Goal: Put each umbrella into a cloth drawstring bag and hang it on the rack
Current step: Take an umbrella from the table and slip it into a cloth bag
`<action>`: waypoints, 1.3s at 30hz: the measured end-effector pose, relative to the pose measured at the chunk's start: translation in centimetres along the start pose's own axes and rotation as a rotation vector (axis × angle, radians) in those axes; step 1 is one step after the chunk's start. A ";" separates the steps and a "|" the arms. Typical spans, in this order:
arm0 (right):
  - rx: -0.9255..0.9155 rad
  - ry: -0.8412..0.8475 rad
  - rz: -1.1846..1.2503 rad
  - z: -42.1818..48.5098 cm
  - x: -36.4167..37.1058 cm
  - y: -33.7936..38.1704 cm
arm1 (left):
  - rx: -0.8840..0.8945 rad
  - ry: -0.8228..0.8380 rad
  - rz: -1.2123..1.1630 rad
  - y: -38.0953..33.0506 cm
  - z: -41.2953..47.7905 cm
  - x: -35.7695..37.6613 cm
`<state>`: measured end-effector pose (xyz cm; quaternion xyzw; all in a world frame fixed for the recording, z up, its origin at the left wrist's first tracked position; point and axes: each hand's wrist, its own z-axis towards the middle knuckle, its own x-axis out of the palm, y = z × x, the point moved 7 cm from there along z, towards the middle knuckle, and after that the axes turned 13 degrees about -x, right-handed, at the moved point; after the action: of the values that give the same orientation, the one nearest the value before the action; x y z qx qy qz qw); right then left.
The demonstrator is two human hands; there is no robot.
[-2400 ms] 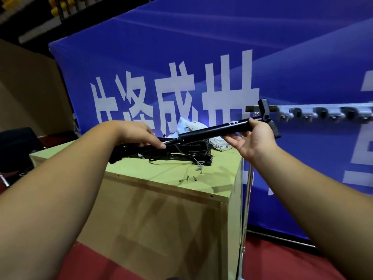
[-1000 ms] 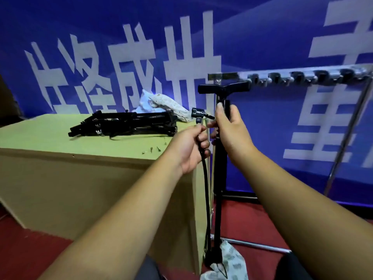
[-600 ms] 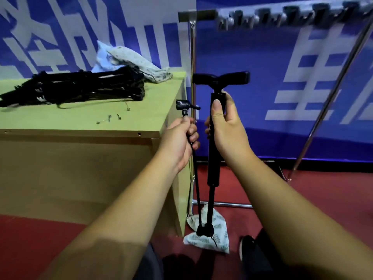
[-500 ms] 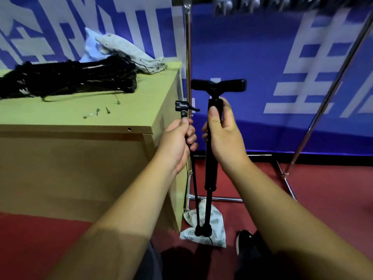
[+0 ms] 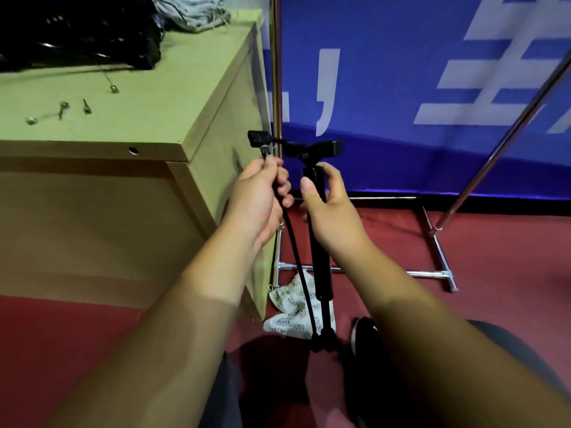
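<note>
**A:** Surface and room?

**B:** Pale green-topped wooden desk [image 5: 173, 97], boxy, with plain board sides and a small hole in the front edge. It stands on a dark red carpeted floor [image 5: 509, 248]. Behind it hangs a blue banner with large white characters [image 5: 386, 88].

**A:** On the desk?

**B:** Far back left, a black bundle of folded rods and cords [image 5: 77, 35]. Just beside it, a pale crumpled cloth [image 5: 194, 10]. Nearer, a few small metal screws [image 5: 63, 106] lie loose, apart from the bundle.

**A:** Rack?

**B:** Chrome rack [image 5: 276, 72]. One upright pole runs close beside the desk's right corner, a slanted pole stands at right, and the base bars lie flat on the floor. Its top is out of frame.

**A:** Hands?

**B:** Left hand [image 5: 256, 202]: fingers curled round a thin black hose [image 5: 296, 257], just under its end fitting. Right hand [image 5: 330, 211]: fingers and thumb wrapped round a black tube with a T-shaped handle [image 5: 321, 273], just below the handle. The tube is upright, its foot down at the floor.

**A:** Bag?

**B:** White leaf-printed cloth bag [image 5: 290, 307], crumpled on the floor at the desk's corner, behind the tube's foot. Touching or not, cannot tell. A black shoe [image 5: 364, 335] sits just right of that foot. Both forearms cover the lower frame and hide the near floor.
</note>
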<state>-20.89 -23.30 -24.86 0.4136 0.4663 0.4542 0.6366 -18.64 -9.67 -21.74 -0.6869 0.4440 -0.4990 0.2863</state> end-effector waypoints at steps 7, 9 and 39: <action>-0.008 0.136 -0.082 -0.2 0.2 -0.6 | 0.042 -0.059 0.026 -0.3 1.0 -0.2; -0.008 0.153 -0.100 -0.4 0.4 -0.6 | 0.066 -0.090 0.049 -0.7 1.3 -0.5; 0.172 0.282 -0.072 -4.4 -0.5 -0.7 | 0.137 0.002 0.462 -0.2 0.2 -0.7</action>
<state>-25.12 -23.46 -26.41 0.3818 0.6025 0.4430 0.5431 -18.51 -9.01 -21.91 -0.5457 0.5549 -0.4498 0.4382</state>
